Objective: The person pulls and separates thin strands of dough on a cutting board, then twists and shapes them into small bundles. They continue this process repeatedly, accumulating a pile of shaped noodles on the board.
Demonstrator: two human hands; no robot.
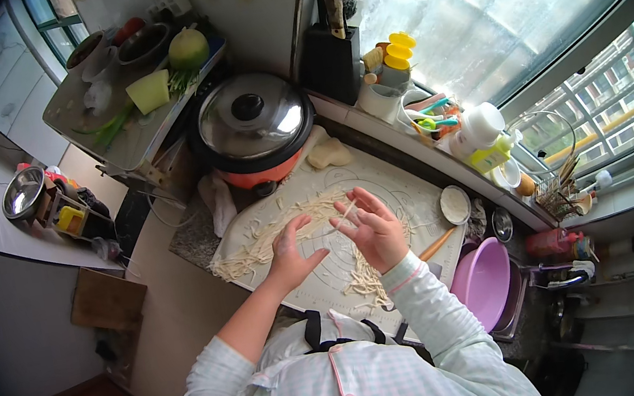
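Note:
My left hand [291, 258] is raised over a pale kneading mat [322, 292], with its fingers and thumb apart and nothing in them. A short pale noodle strand [349, 209] is held among the fingers of my right hand [381, 236], just to the right. Beneath and beyond the left hand, a long heap of floury cut noodles [250, 246] stretches across the mat. More noodles [368, 279] lie below my right hand, which partly hides them. At the mat's far edge rests a lump of dough [329, 153].
An electric pot [251, 125] with a domed lid stands at the back. To the right are a bowl of flour [454, 205], a rolling pin [438, 244] and a pink-purple basin [485, 283]. Bottles and utensil holders line the windowsill [341, 113]. Vegetables and bowls occupy a left-hand stand [129, 155].

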